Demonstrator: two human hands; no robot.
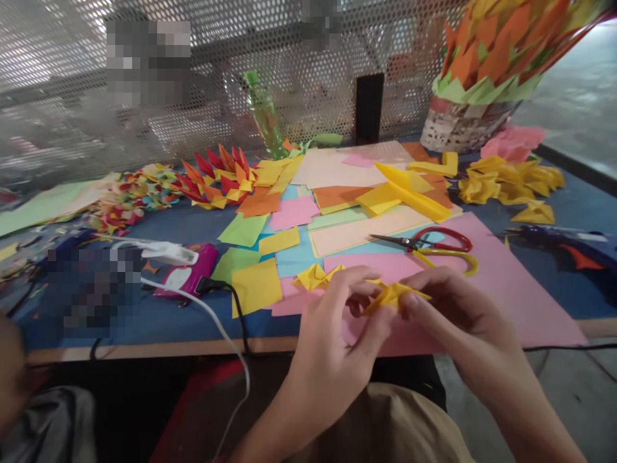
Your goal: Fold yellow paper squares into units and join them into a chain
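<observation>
Between both hands is a small folded piece of yellow paper (pixel 394 296), held just above the table's front edge. My left hand (pixel 337 328) pinches its left side, thumb against fingers. The right side is pinched by my right hand (pixel 453 315). Another folded yellow paper piece (pixel 313 278) lies just beyond my left hand. Scissors (pixel 434 243) with red and yellow handles rest on the papers behind my right hand. A large pink sheet (pixel 511 289) spreads beneath the hands.
A magenta power strip (pixel 187 280) with a white charger and cables sits left. Glue guns, one blue (pixel 573 238), lie at both sides. Behind are yellow folded pieces (pixel 511 180), a red-orange paper ring (pixel 219 180), a green bottle (pixel 265 119) and a paper-covered basket (pixel 465 122). Someone sits at left.
</observation>
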